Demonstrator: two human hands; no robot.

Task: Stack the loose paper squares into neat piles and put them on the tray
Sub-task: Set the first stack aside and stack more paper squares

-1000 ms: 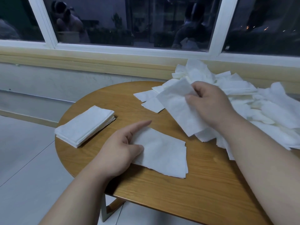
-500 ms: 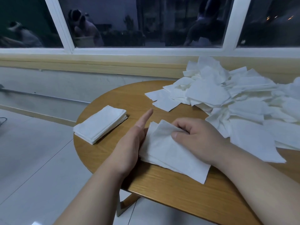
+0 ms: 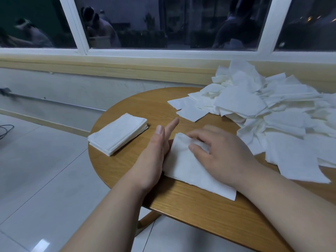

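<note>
Pressing the thin white paper stack (image 3: 187, 170) on the round wood table (image 3: 200, 202), our right hand (image 3: 220, 153) lies flat, gripping nothing; our left hand (image 3: 154, 157) stands edge-on, fingers straight against it; neat pile (image 3: 118, 133) left, rumpled heap (image 3: 272, 115) right.

No readable text, labels or numbers on the paper squares (image 3: 272, 113) or table (image 3: 181, 202).

Dim, bluish indoor light; wide-angle edge distortion.
</note>
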